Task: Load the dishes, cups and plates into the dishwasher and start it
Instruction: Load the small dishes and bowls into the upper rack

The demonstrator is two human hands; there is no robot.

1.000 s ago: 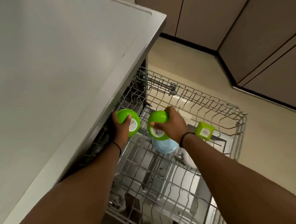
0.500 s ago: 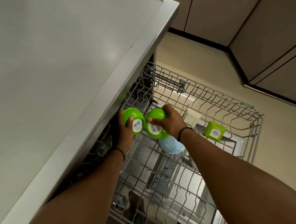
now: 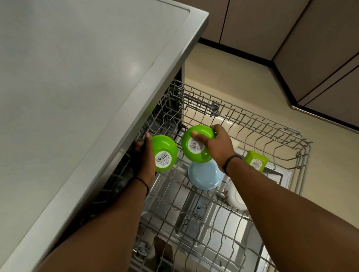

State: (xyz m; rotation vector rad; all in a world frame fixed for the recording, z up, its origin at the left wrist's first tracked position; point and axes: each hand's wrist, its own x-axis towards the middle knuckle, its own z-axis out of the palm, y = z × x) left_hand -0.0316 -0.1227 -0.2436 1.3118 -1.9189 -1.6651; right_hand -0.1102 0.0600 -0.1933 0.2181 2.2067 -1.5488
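Evenly but dimly lit from above, with a soft pale glare patch on the flat grey metal countertop and deep shadow under its edge. Sharp at centre on the grey wire dishwasher rack; wide-angle bending of straight lines towards the edges.

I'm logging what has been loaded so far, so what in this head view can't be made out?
- Left hand: its fingers are behind the green bowl and under the counter edge.
- White dish: partly covered by the right forearm.
- Barcode labels on both bowls: print too small to read.
- Dishwasher interior: shadowed by the counter.
- Rack near corner: cut off by the bottom edge.
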